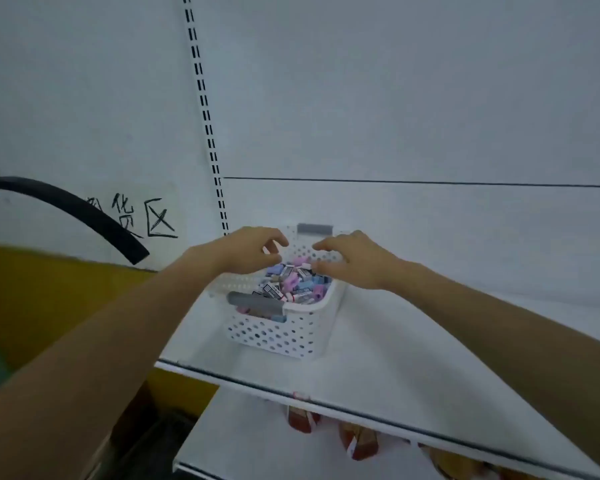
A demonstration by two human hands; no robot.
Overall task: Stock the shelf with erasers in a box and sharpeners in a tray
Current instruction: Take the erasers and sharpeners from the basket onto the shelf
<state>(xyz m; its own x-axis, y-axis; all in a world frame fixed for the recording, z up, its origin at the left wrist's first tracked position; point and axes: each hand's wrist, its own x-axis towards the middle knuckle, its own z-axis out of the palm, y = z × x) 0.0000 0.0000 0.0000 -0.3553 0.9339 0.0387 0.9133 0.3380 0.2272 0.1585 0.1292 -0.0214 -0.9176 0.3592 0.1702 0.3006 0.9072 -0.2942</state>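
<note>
From the head view, the white perforated box (pixel 274 336) stands on the white shelf (pixel 378 358), set a little askew to the shelf's front edge. It is heaped with small erasers (pixel 291 282) in pink, blue and printed sleeves. A slotted upright (pixel 205 109) rises just behind the box to its left. A lower shelf beneath the box carries some reddish packets (pixel 300 419). A black hose (pixel 84 213) and a handwritten sign (pixel 142 216) lie well to the left of the box.

Both hands hang over the far half of the box. The left hand (pixel 248 252) is above its left rim and the right hand (pixel 352 263) above its right rim. The fingers of each are loosely bent with a gap between the hands, and nothing shows in either. Whether the fingertips brush the erasers cannot be told.

The box looks like thin moulded plastic: light itself, but with some weight from its load, and likely to flex if squeezed at the walls. The loose erasers would probably shift or spill if it tipped. The best holds seem to be the grey handle (pixel 255 303) on the near end and its twin (pixel 315 229) on the far end. Taking one in each hand should keep the box level. A single eraser is small, light and grippy, so a fingertip pinch should do.
</note>
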